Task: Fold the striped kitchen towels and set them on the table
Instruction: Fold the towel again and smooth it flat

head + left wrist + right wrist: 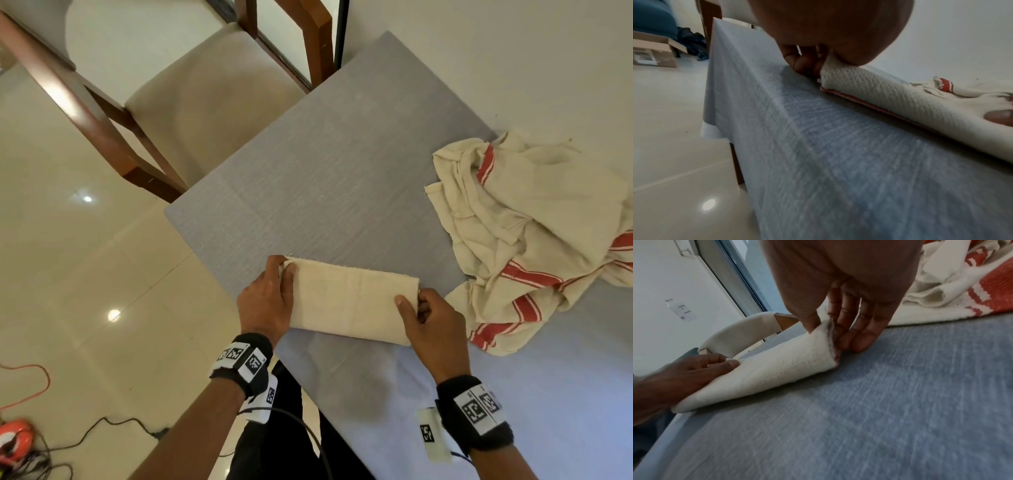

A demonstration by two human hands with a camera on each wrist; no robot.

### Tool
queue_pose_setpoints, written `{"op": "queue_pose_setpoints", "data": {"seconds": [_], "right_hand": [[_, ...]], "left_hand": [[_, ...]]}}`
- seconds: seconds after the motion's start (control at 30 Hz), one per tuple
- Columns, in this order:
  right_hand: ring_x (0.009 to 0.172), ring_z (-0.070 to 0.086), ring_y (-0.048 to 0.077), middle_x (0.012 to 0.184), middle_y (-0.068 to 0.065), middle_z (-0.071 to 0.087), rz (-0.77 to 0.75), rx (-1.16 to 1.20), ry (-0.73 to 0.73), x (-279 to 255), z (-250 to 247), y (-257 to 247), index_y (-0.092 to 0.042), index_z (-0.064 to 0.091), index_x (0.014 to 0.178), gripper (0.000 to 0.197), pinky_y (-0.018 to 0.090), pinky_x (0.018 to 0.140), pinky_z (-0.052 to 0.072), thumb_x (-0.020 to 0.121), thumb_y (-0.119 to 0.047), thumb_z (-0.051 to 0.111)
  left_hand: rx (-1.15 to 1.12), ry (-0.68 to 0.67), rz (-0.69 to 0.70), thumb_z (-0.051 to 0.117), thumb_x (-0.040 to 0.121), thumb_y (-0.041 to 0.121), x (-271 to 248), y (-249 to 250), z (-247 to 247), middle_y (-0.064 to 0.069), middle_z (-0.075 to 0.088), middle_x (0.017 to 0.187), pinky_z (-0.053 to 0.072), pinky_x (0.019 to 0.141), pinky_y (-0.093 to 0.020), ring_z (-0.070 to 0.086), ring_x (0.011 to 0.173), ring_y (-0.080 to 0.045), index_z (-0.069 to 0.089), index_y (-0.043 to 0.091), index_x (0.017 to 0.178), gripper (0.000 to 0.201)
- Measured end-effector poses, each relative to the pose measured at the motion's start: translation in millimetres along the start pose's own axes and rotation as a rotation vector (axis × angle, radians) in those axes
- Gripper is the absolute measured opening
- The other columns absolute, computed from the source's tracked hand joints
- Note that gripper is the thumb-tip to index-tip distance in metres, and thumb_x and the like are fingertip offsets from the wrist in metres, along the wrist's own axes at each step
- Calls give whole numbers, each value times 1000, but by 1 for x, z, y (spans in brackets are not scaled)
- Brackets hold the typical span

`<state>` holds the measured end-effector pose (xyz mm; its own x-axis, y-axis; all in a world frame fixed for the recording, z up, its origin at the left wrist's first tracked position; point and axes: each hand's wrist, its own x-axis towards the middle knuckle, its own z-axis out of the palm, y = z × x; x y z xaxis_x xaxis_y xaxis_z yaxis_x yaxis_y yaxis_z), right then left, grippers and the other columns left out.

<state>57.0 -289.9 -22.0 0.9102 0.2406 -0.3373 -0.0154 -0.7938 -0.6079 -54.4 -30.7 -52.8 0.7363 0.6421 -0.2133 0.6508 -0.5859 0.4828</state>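
A cream towel folded into a narrow band (pixel 352 298) lies near the front left edge of the grey-blue table (pixel 335 171). My left hand (pixel 274 291) pinches its left end (pixel 830 69), thumb on top and fingers beneath. My right hand (pixel 416 303) pinches the right end (pixel 824 337), thumb on the cloth, fingers beside it touching the table. A red stripe (pixel 855 99) shows along the folded towel's lower edge in the left wrist view. A crumpled heap of cream towels with red stripes (pixel 537 240) lies at the table's right side.
A wooden chair with a beige cushion (pixel 205 102) stands beyond the table's far left corner. Orange and black cables (pixel 34 442) lie on the tiled floor at the lower left. A white wall runs behind the table. An open cardboard box (pixel 653 52) sits on the floor.
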Motion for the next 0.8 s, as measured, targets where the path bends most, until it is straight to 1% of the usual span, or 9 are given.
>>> {"op": "queue_pose_setpoints", "data": {"seconds": [0.1,0.2,0.27,0.33,0.4,0.5,0.6,0.67,0.8], "right_hand": [[67,63,13,71,-8,64,63,36,48,-5,5,-2,-24,60,87,28,35,59,53,93,-49,69],[92,68,18,99,-4,70,65,74,132,-12,8,-4,-23,65,110,24,33,75,56,96,-42,70],[112,64,24,120,6,67,-179,-66,291,-19,12,-7,-12,67,121,25,40,92,55,101,-27,66],[121,62,33,126,16,67,-475,-147,376,-31,25,-15,0,72,117,22,46,102,52,99,-11,65],[133,56,35,137,17,63,-593,-180,245,-38,50,-28,1,70,123,27,51,109,48,98,-4,62],[158,23,27,167,12,32,-546,-354,-65,-43,94,-38,-6,43,154,57,54,124,29,101,-17,60],[161,1,22,174,4,5,-467,-446,-111,-34,104,-33,-15,15,165,63,53,129,12,108,-30,36],[161,-2,23,175,1,2,-477,-491,-97,-30,95,-22,-19,12,166,62,54,129,7,108,-36,28],[161,2,27,175,5,3,-506,-557,-79,-27,86,-11,-18,15,166,65,58,127,15,108,-42,31]], "left_hand": [[-26,12,-51,44,106,48,-2,1,1,3,69,91,47,64,-32,69,78,-24,49,24,115,26],[-52,101,-7,55,104,40,-3,3,-1,1,61,103,44,75,-34,63,84,-23,50,20,113,22],[33,224,143,63,100,32,-9,8,-2,-1,57,101,39,90,-38,56,91,-22,54,16,104,19],[64,229,346,65,99,28,-21,18,1,-4,58,104,36,102,-43,54,101,-24,59,15,100,14],[79,63,501,57,103,27,-36,25,13,-8,60,129,33,115,-52,52,127,-28,61,12,120,23],[175,-207,512,36,107,32,-51,22,33,-10,14,172,15,127,-58,7,160,-28,24,9,162,61],[261,-225,466,21,106,36,-46,18,35,-7,-6,174,12,128,-58,-5,161,-27,6,12,165,65],[304,-221,481,23,106,40,-43,16,35,-6,-5,174,12,127,-59,-4,161,-26,6,12,165,67],[326,-222,496,33,107,50,-36,0,30,-5,-1,174,11,127,-59,-2,161,-24,9,16,165,72]]}}
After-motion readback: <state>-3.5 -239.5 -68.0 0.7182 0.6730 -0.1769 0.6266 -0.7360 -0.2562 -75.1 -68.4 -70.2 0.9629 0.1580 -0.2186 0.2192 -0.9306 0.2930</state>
